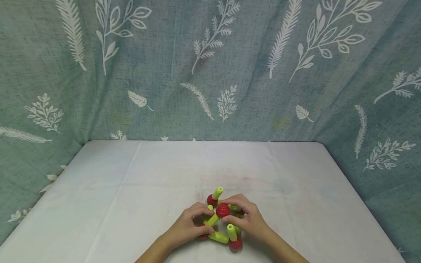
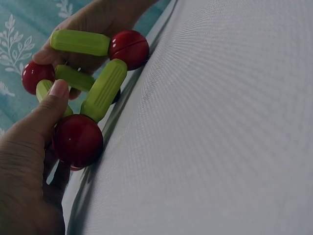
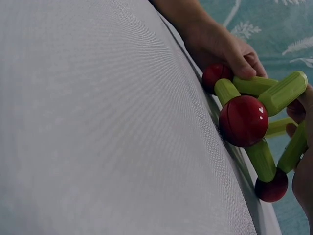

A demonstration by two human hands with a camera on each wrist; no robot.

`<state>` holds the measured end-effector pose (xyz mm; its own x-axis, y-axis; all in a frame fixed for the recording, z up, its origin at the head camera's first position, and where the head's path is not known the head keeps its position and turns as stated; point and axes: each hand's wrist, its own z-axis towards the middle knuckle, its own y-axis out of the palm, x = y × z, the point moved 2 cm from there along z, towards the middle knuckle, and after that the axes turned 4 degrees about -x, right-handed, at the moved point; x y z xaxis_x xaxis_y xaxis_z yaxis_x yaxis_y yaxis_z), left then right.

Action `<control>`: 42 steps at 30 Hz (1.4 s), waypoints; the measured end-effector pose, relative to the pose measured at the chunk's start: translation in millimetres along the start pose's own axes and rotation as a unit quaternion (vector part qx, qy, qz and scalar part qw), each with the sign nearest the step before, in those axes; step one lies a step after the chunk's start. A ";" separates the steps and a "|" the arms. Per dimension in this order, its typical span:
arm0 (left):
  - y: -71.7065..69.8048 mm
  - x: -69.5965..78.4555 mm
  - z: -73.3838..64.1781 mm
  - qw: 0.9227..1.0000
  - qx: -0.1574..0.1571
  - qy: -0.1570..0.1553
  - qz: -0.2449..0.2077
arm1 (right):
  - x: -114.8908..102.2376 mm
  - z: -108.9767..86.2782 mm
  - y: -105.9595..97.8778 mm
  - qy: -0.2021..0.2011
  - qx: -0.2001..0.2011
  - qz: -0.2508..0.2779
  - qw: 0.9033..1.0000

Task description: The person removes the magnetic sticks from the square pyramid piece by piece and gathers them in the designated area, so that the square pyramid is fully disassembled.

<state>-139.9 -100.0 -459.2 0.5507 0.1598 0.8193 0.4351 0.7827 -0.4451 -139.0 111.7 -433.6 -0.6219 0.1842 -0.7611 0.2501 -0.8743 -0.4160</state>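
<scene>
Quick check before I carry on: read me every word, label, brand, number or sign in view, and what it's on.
No words, labels, brands or numbers can be read.
Red balls: no lettering; small white spots on one in the right wrist view are too small to tell as glare or a mark.
Green rods: none readable.
Curtain: only a white leaf print.

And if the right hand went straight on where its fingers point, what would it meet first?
The raised red ball the right hand pinches; beyond, probably the left hand, though depth is unclear.
</scene>
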 end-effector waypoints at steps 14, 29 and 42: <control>1.9 1.9 -2.1 0.997 0.011 -0.060 -0.052 | 7.8 -2.1 -1.1 -0.020 -0.038 0.059 0.997; -0.8 19.3 9.8 0.996 0.026 0.067 -0.057 | 3.6 -28.8 -15.5 -0.088 0.008 -0.023 0.996; -3.3 18.4 5.9 0.996 0.056 0.013 -0.068 | 0.7 -49.3 -1.2 -0.075 -0.054 -0.048 0.995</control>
<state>-135.4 -96.1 -440.4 0.5116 0.0330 0.8586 0.4255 0.8584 -0.2865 -103.1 135.0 -458.1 -0.7479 0.1886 -0.6364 0.2579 -0.8009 -0.5404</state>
